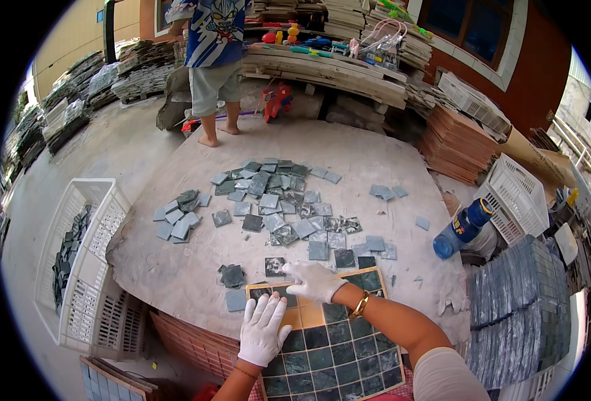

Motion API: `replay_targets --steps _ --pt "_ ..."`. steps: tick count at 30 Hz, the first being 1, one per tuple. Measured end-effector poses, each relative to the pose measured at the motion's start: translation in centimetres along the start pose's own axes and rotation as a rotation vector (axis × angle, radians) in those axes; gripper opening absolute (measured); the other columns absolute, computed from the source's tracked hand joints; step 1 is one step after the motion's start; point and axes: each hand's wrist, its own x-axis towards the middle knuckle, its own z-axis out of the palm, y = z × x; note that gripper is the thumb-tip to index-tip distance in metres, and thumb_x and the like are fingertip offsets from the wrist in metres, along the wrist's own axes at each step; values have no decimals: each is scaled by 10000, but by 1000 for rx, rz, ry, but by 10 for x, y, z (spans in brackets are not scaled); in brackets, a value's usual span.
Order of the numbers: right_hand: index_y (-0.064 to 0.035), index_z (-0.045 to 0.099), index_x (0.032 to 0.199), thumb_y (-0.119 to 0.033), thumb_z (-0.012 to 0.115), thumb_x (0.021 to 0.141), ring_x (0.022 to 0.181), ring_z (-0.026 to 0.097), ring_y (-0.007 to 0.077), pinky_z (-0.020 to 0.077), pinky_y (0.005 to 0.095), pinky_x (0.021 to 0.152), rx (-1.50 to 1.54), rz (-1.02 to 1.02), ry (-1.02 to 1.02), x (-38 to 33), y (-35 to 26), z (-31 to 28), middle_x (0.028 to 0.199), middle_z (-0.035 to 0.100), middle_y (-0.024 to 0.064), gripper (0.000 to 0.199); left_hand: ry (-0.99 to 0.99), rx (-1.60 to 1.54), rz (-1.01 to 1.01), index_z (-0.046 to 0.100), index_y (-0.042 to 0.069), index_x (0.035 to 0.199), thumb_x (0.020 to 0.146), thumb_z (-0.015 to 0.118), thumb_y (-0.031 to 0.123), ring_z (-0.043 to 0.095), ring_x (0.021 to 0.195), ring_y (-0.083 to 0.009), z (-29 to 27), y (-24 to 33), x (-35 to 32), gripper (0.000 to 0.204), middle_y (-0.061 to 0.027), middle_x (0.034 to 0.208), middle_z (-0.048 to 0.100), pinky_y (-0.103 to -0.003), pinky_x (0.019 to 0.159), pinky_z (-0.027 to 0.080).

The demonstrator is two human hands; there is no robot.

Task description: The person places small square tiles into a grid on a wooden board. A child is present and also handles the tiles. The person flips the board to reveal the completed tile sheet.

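Stone-tile work yard: stacked slabs [142, 85], white crates [99, 240], loose tiles [269, 200].

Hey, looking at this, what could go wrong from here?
The translucent blue plastic bottle is near the right edge of the pale grey slab; a bump might knock it over.

The white-gloved left hand overlaps the left edge of the yellow gridded tray; pressing there could shift its dark green square stone tiles.

Loose thin grey stone pieces might hurt the barefoot person nearby.
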Motion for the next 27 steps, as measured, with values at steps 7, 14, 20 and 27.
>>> replay_targets --steps 7,14,20,27 --pt "-27 575 1072 -407 707 759 967 608 366 503 419 832 -284 498 331 51 49 -46 1037 601 199 510 -85 12 -37 522 52 1259 812 600 265 449 1231 -290 7 0 9 502 -118 1307 521 -445 1060 287" --pt "-13 617 1051 -344 701 740 1001 602 374 492 422 868 -328 465 127 69 80 -54 1050 627 223 463 -103 -4 -46 501 64 1288 824 591 235 437 1251 -290 10 1 10 503 -118 1336 500 -443 1076 270" --pt "-43 580 1059 -142 529 811 976 601 353 476 410 852 -33 174 359 12 59 -46 1034 630 187 272 -79 -34 -55 503 63 1282 822 594 221 441 1249 -288 11 1 7 495 -114 1330 506 -443 1078 271" --pt "-71 565 1060 -114 558 803 968 587 332 459 391 862 39 55 122 -35 32 -13 1008 616 162 260 -50 -46 -26 499 47 1275 812 609 184 440 1246 -312 12 -1 4 495 -128 1329 500 -452 1062 297"
